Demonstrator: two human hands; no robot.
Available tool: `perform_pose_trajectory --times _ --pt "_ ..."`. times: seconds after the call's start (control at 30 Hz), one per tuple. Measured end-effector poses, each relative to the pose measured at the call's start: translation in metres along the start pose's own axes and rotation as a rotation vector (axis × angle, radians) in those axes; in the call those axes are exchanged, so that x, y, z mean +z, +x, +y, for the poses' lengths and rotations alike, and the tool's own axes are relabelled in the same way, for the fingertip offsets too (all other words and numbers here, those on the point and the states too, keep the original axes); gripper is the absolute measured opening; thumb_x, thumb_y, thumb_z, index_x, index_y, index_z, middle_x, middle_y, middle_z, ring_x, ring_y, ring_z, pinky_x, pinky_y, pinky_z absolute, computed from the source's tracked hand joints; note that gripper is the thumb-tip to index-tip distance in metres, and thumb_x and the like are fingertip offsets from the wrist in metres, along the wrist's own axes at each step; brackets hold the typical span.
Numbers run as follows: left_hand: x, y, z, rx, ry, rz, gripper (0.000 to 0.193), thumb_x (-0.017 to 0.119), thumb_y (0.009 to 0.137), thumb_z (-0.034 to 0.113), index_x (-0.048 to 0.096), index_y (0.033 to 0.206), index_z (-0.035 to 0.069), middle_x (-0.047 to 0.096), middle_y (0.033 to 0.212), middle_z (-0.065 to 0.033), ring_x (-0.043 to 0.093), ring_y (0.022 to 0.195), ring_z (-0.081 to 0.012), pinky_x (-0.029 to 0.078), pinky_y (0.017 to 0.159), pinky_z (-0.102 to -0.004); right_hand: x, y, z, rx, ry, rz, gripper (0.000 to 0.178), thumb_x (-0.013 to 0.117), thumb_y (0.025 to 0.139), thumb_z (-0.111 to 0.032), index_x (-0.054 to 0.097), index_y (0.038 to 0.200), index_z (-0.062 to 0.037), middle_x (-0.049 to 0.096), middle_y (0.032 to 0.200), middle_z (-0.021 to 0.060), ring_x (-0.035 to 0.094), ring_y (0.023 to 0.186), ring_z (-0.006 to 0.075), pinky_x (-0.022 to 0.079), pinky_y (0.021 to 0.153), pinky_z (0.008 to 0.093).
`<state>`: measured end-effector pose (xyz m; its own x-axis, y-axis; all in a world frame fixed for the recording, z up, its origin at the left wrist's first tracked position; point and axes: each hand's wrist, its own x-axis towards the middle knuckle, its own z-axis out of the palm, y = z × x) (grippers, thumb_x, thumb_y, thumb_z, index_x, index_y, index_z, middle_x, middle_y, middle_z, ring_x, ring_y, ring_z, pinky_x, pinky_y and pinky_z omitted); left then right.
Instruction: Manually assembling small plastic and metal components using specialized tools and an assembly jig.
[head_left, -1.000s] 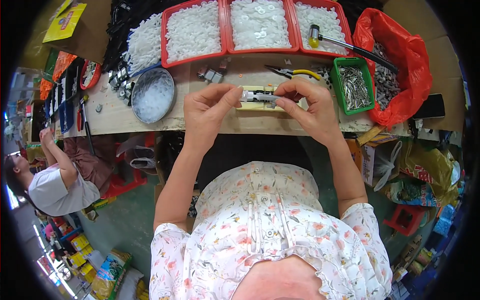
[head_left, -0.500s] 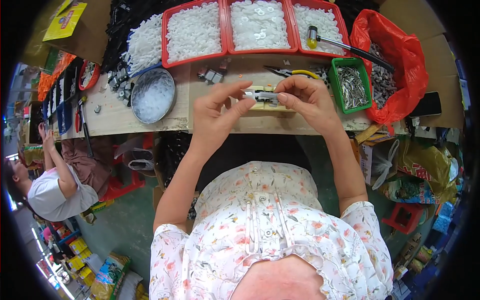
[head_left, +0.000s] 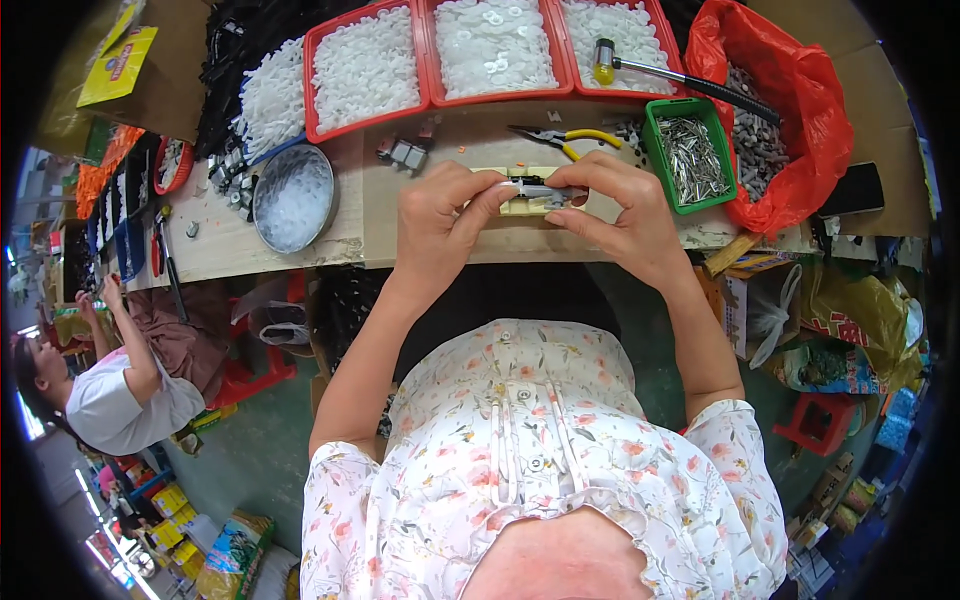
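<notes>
My left hand (head_left: 440, 215) pinches the left end of a small grey-and-white part with a black piece (head_left: 534, 190) between thumb and index finger. On its right end my right hand (head_left: 625, 210) is closed, the index finger above and the thumb below. The part's exact kind is too small to make out. Beneath it lies a cream-coloured block (head_left: 520, 209) on the bench, partly hidden by my fingers. Yellow-handled pliers (head_left: 590, 134) rest just beyond my right hand, and a small grey metal assembly (head_left: 407, 153) sits beyond my left.
Three joined red trays (head_left: 429, 98) of white plastic pieces line the back. A hammer (head_left: 690, 84) lies across the right tray and a red bag (head_left: 815, 130). A green basket (head_left: 738, 190) holds metal pins. A metal bowl (head_left: 325, 215) stands left; a co-worker (head_left: 130, 380) sits further left.
My right thumb has dropped lower, away from the index finger, at the part's right end. My left fingers have closed in on the left end. The view has shifted slightly.
</notes>
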<state>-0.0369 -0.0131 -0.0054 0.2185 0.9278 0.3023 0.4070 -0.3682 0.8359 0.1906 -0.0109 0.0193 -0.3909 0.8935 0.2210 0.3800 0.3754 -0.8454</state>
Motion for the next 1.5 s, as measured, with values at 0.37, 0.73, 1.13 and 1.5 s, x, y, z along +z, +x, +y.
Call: perform_pose_trajectory --times 0.37,0.73,1.13,1.5 --pt "0.008 0.011 -0.006 0.151 0.130 0.017 0.025 0.079 0.077 0.008 0.074 0.101 0.001 0.065 0.084 -0.0091 0.058 0.079 -0.0206 0.047 0.067 -0.0322 -0.012 -0.002 0.020 0.028 -0.127 0.022 0.032 0.079 0.074 -0.006 0.068 0.103 0.0015 0.063 0.100 0.0094 0.061 0.093 0.0217 0.047 0.084 0.0336" --pt "0.017 0.004 -0.024 0.257 0.326 0.025 0.024 0.078 0.075 0.011 0.071 0.095 0.003 0.061 0.089 -0.0088 0.057 0.089 -0.0280 0.048 0.077 -0.0394 -0.007 0.000 0.023 0.106 -0.232 -0.041 0.032 0.078 0.073 -0.006 0.067 0.102 -0.0004 0.059 0.095 0.0102 0.062 0.091 0.0253 0.048 0.082 0.0342" --pt "0.035 0.014 -0.024 0.361 0.350 0.024 0.014 0.076 0.075 0.011 0.070 0.088 0.008 0.061 0.088 -0.0061 0.056 0.091 -0.0278 0.047 0.077 -0.0404 0.002 -0.004 0.036 0.090 -0.140 0.000 0.033 0.079 0.074 -0.009 0.068 0.103 -0.0012 0.058 0.097 0.0089 0.059 0.093 0.0224 0.047 0.083 0.0333" --pt "0.036 0.018 -0.018 0.364 0.366 0.018 0.015 0.076 0.076 0.005 0.072 0.090 0.005 0.063 0.087 -0.0072 0.057 0.090 -0.0295 0.048 0.076 -0.0402 0.000 -0.011 0.047 0.035 -0.142 0.124 0.026 0.078 0.075 -0.004 0.069 0.100 -0.0015 0.056 0.097 0.0094 0.059 0.092 0.0228 0.046 0.082 0.0325"
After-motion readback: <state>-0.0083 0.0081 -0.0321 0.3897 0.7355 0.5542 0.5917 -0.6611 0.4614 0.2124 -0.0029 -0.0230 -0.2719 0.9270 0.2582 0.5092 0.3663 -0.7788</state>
